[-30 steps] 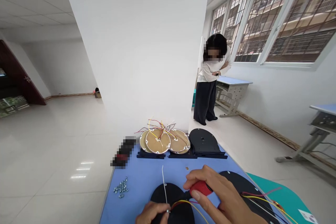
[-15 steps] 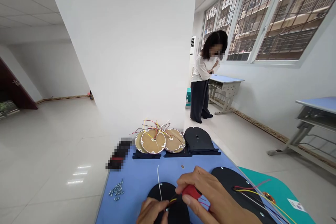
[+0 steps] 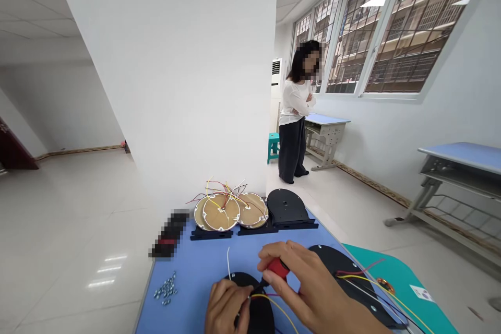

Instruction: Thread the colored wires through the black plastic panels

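My right hand [image 3: 309, 284] grips a screwdriver [image 3: 278, 268] by its red handle, its dark shaft slanting down to the left. At the shaft's end, my left hand [image 3: 226, 305] is closed in a pinch, with a small shiny screw [image 3: 249, 297] just showing at the fingertips. Beneath both hands lies a round black plate [image 3: 264, 315], partly covered by them. A yellow wire [image 3: 281, 309] curves over it toward me, and a white wire [image 3: 228, 258] stands up behind my left hand. The exact contact of tip and screw is hidden.
Loose screws [image 3: 166, 289] lie at the table's left. Wired tan discs [image 3: 221, 214] and a black plate [image 3: 287, 207] line the back. Another black plate with wires [image 3: 332, 266] sits at right, beside a teal stool [image 3: 376, 258]. A person [image 3: 297, 99] stands beyond the table.
The view has turned slightly right. The yellow wire now arcs out to the right of my left hand. Both hands stay together over the plate, and the distant person's head has lifted.
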`<state>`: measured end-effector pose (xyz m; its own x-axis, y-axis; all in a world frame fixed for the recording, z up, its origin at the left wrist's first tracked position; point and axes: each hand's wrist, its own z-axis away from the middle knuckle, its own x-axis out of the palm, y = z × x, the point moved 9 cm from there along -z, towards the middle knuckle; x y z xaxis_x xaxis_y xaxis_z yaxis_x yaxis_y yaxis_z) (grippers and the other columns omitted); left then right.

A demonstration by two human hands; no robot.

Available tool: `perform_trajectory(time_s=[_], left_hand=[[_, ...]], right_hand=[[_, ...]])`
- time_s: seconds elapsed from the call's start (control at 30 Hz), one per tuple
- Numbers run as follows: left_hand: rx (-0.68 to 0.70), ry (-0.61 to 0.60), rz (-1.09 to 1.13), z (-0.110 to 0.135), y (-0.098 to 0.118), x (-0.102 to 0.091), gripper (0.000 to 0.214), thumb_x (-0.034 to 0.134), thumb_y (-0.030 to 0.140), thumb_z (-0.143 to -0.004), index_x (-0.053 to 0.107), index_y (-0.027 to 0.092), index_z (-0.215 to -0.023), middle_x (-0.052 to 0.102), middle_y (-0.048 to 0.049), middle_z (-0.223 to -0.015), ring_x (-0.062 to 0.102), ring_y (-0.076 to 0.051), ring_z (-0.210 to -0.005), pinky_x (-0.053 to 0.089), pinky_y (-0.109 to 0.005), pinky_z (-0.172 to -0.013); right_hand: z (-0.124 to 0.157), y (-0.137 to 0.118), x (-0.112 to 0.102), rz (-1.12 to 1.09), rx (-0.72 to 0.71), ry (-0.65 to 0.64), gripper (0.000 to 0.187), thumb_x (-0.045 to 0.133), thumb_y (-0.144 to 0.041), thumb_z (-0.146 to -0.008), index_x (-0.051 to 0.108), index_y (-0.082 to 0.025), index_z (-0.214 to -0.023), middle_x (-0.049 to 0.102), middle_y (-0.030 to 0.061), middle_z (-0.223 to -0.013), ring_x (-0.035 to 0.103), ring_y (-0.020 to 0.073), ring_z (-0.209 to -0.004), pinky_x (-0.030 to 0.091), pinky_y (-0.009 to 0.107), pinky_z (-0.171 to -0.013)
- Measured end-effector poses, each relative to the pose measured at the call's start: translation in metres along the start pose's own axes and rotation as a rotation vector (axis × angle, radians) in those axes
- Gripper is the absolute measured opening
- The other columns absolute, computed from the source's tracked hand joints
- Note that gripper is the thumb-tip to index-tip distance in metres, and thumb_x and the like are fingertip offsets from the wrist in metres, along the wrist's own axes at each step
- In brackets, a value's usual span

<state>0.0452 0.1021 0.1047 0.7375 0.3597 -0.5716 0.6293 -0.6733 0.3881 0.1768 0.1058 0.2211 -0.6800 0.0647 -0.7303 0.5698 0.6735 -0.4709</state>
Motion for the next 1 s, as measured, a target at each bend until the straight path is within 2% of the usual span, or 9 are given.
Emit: perform_trajectory(time_s=[0.07,0.2,0.37,0.6,0.7,0.87,1.0], left_hand=[[0.013,-0.103,-0.034,-0.011,0.001,0.014,0.023,0.053,0.005,-0.086,0.069,0.019,-0.096,0.07,-0.0034,-0.074,0.063,-0.018,-0.073,0.052,-0.028,-0.066],[-0.077,-0.293,-0.087,-0.028,-0.008,0.048,0.025,0.054,0.003,-0.08,0.072,0.021,-0.082,0.071,-0.0048,-0.076,0.064,-0.021,-0.076,0.052,-0.033,-0.07],[-0.088,-0.391,-0.083,-0.031,-0.008,0.071,0.026,0.057,0.002,-0.075,0.069,0.024,-0.068,0.073,-0.0023,-0.076,0.065,-0.021,-0.079,0.049,-0.034,-0.074],[-0.139,-0.483,-0.103,-0.018,-0.021,0.078,0.032,0.053,-0.001,-0.071,0.071,0.023,-0.082,0.075,-0.0035,-0.088,0.065,-0.024,-0.084,0.046,-0.038,-0.076],[-0.149,-0.506,-0.094,-0.015,-0.025,0.081,0.031,0.051,0.0,-0.072,0.071,0.022,-0.082,0.075,-0.0049,-0.092,0.066,-0.025,-0.085,0.048,-0.04,-0.078],[-0.146,-0.504,-0.076,-0.012,-0.028,0.082,0.032,0.047,0.0,-0.075,0.07,0.021,-0.085,0.076,-0.0068,-0.095,0.067,-0.027,-0.089,0.052,-0.044,-0.079],[-0.131,-0.481,-0.06,-0.012,-0.028,0.079,0.037,0.042,0.001,-0.077,0.07,0.021,-0.091,0.075,-0.0072,-0.093,0.069,-0.025,-0.089,0.055,-0.041,-0.08]], right_hand=[[-0.003,0.007,0.002,0.032,0.034,0.02,0.009,0.046,-0.022,-0.097,0.052,-0.025,-0.103,0.072,-0.0017,-0.09,0.066,0.0173,-0.08,0.049,0.033,-0.075],[-0.007,0.019,0.013,0.092,0.039,0.019,0.009,0.048,-0.018,-0.095,0.052,-0.023,-0.102,0.072,0.0001,-0.087,0.064,0.0186,-0.075,0.047,0.034,-0.074],[-0.004,0.032,0.027,0.14,0.064,-0.039,0.012,0.051,-0.017,-0.094,0.053,-0.022,-0.104,0.073,0.0001,-0.086,0.064,0.02,-0.074,0.045,0.033,-0.071],[0.0,0.04,0.035,0.129,0.108,-0.085,0.017,0.053,-0.015,-0.093,0.054,-0.021,-0.109,0.073,0.001,-0.091,0.063,0.021,-0.078,0.045,0.033,-0.074],[0.0,0.046,0.039,0.133,0.128,-0.099,0.017,0.054,-0.016,-0.093,0.056,-0.021,-0.109,0.073,0.0018,-0.093,0.063,0.0222,-0.08,0.045,0.034,-0.074],[0.001,0.047,0.04,0.123,0.136,-0.09,0.017,0.054,-0.016,-0.092,0.055,-0.022,-0.108,0.073,0.0011,-0.098,0.064,0.0205,-0.082,0.045,0.033,-0.076],[0.002,0.045,0.04,0.123,0.136,-0.094,0.014,0.055,-0.017,-0.092,0.056,-0.023,-0.105,0.073,0.0,-0.098,0.064,0.0196,-0.082,0.046,0.031,-0.075]])
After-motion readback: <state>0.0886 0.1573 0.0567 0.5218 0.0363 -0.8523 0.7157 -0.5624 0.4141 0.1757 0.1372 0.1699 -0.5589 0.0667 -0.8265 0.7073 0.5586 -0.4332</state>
